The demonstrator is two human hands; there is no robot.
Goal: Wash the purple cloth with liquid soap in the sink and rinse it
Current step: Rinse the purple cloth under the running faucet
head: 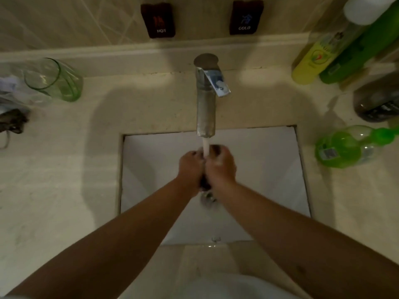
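On your far left a green glass (pixel 54 79) stands on the bench (pixel 54 169). Over the white sink (pixel 269 169), under the tap (pixel 206 100) below tags reading HOT (pixel 158 20) and COLD (pixel 245 17), your left hand (pixel 190 167) and right hand (pixel 221 167) each keep a closed grip on the dark purple cloth (pixel 205 183) in running water. Green bottles (pixel 345 147) sit right, labels unreadable.

At the centre of the frame your left hand (pixel 190 167) and right hand (pixel 220 167) were pressed together around the dark cloth (pixel 205 183) above the white sink (pixel 269 169). Water from the metal tap (pixel 206 104) fell between your knuckles. A green soap bottle (pixel 345 147) lay at the right edge.
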